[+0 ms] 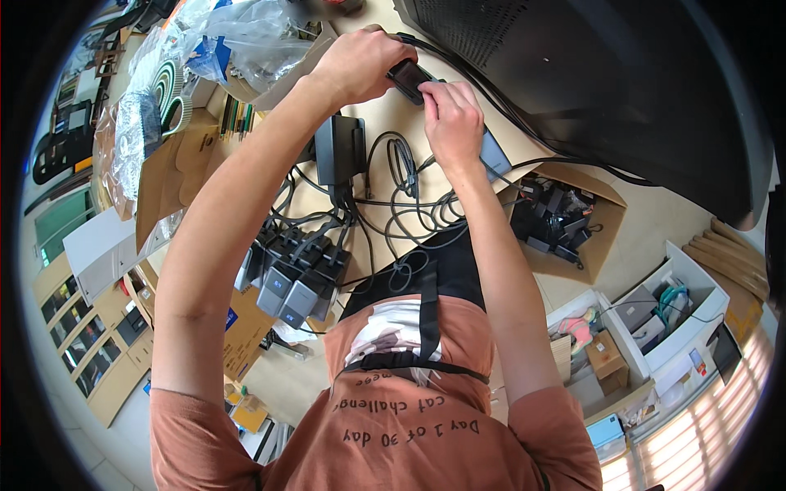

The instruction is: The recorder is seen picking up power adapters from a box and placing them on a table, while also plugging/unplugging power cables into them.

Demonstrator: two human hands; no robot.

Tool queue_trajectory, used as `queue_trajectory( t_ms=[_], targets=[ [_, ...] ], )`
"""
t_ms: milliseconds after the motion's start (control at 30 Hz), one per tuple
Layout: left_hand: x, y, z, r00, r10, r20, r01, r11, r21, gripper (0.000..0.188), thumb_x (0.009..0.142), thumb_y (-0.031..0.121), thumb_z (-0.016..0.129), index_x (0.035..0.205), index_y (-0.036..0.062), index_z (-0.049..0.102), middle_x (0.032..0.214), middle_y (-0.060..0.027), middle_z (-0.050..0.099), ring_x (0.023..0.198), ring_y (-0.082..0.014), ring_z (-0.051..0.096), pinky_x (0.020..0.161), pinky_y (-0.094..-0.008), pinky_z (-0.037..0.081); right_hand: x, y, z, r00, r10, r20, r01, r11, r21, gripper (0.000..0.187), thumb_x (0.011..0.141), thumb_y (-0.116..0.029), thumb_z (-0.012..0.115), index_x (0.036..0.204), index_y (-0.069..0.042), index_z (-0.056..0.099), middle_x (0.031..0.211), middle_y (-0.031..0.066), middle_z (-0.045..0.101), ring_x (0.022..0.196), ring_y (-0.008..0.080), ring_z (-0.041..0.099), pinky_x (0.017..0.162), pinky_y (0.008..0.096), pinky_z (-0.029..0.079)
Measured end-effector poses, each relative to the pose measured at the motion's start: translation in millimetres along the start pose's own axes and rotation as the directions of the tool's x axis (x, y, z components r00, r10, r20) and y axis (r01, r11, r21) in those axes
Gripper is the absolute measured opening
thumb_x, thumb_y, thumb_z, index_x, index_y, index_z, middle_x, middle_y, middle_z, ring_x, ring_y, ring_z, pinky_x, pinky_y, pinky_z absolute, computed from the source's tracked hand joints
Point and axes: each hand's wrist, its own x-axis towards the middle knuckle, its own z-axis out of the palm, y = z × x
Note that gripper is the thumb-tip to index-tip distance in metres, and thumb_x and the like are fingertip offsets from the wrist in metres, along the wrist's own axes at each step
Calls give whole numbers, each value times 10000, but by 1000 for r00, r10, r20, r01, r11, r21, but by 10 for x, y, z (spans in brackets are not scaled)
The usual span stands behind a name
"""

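Both of my hands are on a small black rectangular device (407, 79) with a glossy dark face, held above the far part of the table. The fingers of my left hand (364, 65) are closed round its left end. My right hand (455, 119) pinches its right edge between thumb and fingers. Just nearer stands a dark grey box-shaped unit (341, 151) with cables below it. Coiled black cables (401, 168) lie between my forearms. Partly behind my right wrist is a flat blue-grey slab (495, 154).
A large black panel (606, 90) fills the far right, cables along its edge. Several grey power banks (285, 290) with lit displays cluster at the table's near left edge. Open cardboard boxes stand at left (176, 168) and right (606, 245), the right one holding black parts.
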Motion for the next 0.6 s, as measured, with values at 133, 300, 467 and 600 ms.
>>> queue_trajectory(
  t_ms=[133,300,467,600],
  targets=[
    [33,43,-47,995,-32,95,28,999,46,415,773,171,792,1177,135,703,1063,-53,730,1034,-286,669,892,-418,565,-24,40,-26,998,56,29,-56,998,27,95,840,-58,707,930,-80,688,858,74,701,888,271,651,780,394,531],
    [48,100,-36,995,-23,94,17,998,68,413,776,157,788,1179,146,702,1081,-47,723,1041,-279,669,883,-410,570,-66,85,5,989,145,34,-147,987,63,98,837,-78,722,926,-100,686,836,72,698,839,277,665,739,413,532],
    [42,152,-5,993,-54,103,43,993,111,401,777,136,779,1170,145,700,1105,-41,713,1057,-273,665,877,-407,572,-78,91,11,964,255,76,-259,964,56,99,834,-137,747,912,-130,688,812,72,693,826,287,674,710,420,525],
    [45,193,65,997,-41,64,36,996,85,397,774,125,778,1162,136,694,1090,-41,710,1064,-271,664,867,-406,573,-66,113,-14,954,285,90,-287,958,11,102,829,-155,755,908,-148,691,805,66,694,818,289,670,716,418,518]
  ],
)
